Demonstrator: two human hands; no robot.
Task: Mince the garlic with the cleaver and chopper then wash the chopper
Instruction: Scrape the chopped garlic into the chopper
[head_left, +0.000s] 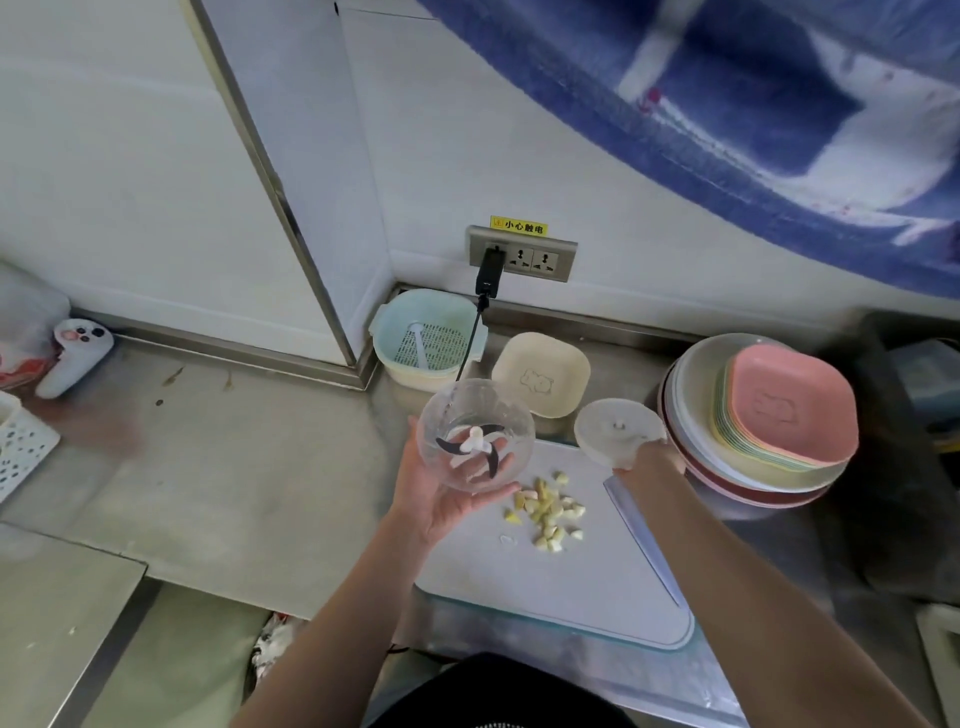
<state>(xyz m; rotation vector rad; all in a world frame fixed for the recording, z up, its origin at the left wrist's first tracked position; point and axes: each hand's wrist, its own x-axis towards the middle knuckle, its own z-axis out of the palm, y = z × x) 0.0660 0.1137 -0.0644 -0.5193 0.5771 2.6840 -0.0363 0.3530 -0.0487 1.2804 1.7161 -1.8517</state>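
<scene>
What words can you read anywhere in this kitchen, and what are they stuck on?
"小心触电": black characters on the yellow sticker on the wall, just above the socket panel.
There is a small symbol at the sticker's left end, too small to read.
The beige dish and the pink dish each carry an outline drawing, not words.
Nothing else can be read.

my right hand is mostly hidden behind the chopper lid, grip unreadable. cleaver handle lost under my forearm right of the lid. far left of it, a white basket gets cut off by the edge.
</scene>
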